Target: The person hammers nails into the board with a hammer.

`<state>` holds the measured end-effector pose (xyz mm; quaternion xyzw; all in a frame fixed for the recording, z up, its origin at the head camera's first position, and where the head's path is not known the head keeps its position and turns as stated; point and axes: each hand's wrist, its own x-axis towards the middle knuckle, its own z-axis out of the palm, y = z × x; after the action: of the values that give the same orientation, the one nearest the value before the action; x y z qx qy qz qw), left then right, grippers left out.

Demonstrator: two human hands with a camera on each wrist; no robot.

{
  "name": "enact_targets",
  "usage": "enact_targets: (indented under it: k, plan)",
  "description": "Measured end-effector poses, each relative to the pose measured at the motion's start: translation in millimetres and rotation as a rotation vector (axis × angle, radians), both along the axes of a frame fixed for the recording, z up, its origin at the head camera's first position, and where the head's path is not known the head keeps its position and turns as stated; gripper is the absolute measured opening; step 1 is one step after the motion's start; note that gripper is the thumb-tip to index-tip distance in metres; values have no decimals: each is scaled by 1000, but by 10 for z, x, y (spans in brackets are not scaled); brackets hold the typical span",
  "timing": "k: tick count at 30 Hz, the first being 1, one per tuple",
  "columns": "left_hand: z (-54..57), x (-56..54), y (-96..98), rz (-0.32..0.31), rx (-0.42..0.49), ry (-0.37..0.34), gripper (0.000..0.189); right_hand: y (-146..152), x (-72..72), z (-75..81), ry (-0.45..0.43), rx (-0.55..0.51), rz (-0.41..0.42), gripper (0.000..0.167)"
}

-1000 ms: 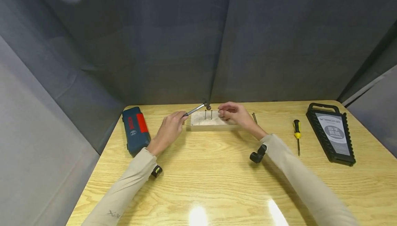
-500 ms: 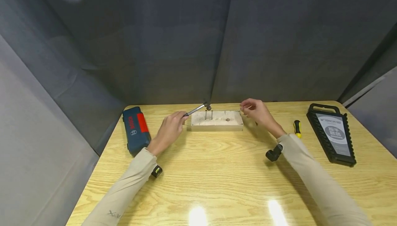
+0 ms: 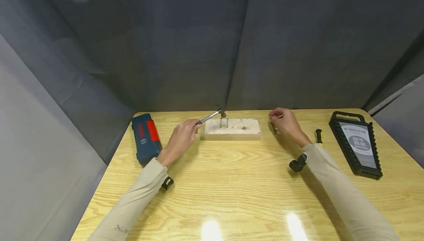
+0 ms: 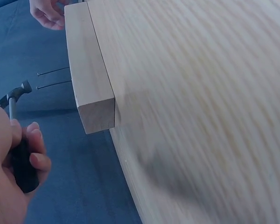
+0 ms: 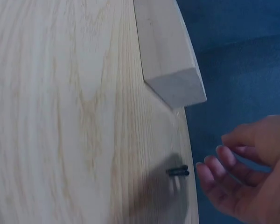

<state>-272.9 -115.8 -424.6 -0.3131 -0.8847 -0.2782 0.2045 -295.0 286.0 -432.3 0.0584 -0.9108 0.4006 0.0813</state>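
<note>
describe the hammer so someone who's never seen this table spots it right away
On the wooden table, find the pale wooden block near the back edge. Beside the block's left end, the left hand grips the hammer by its dark handle. Its bright metal shaft and dark head set it apart from the two thin upright nails.

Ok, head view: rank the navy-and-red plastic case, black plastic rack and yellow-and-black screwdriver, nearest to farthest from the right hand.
1. Screwdriver: just right of the hand
2. Rack: farther right
3. Case: far left
</note>
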Motion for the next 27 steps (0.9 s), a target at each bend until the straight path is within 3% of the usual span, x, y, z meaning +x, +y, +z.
enact_targets:
  k: [4,10,17,22,27]
  plan:
    - [4,0,-9,0,9,-16,15,58,7,-40,-43,0,-46,21]
    - [11,-1,-24,-17,31,-15,16,115,-24,-140,-127,83,-102,21]
    - [8,0,-28,-21,28,-10,14,208,-73,-155,-149,103,-69,18]
    - [0,5,-31,-9,17,-12,15,280,-140,-145,-199,69,-40,33]
    - [6,8,-30,-9,26,-14,15,287,-231,-124,-256,138,-24,36]
